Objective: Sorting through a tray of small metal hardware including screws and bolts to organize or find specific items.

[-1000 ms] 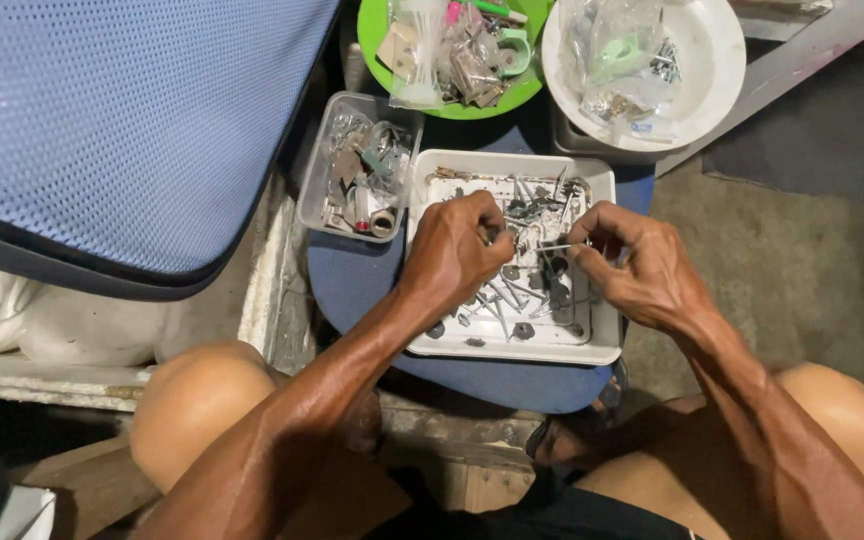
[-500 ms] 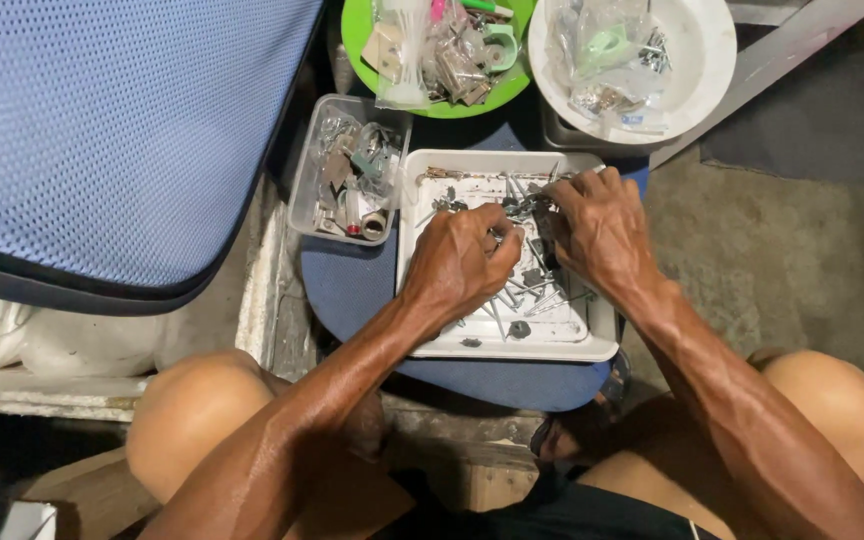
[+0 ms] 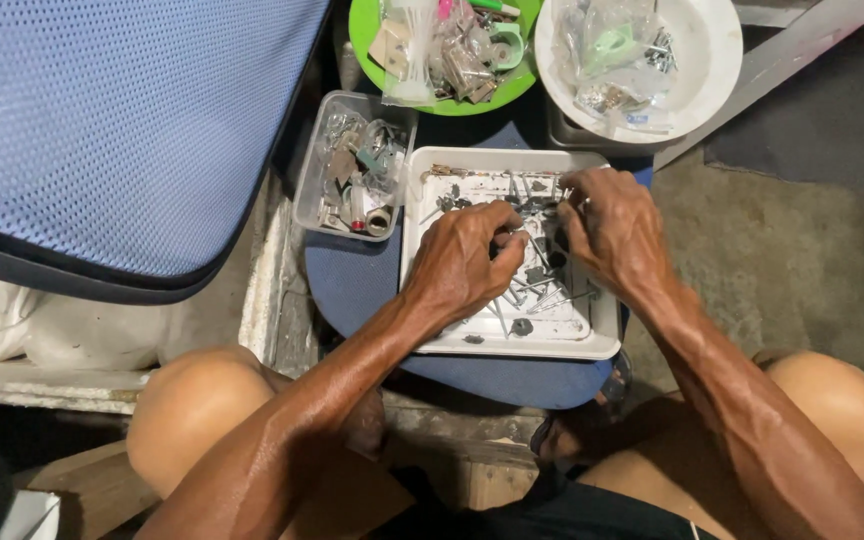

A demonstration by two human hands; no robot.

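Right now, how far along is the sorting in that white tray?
Done, by the look of it: bagged bits already lie in the green bowl and white bowl, and loose fittings fill the clear tub. In hand: the left hand and right hand pick among screws in the white tray; what each holds is hidden. Left: many screws and small parts are scattered in the tray.

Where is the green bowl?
In the head view, the green bowl sits at the top centre, left of the white bowl and just behind the small clear tray of bits.
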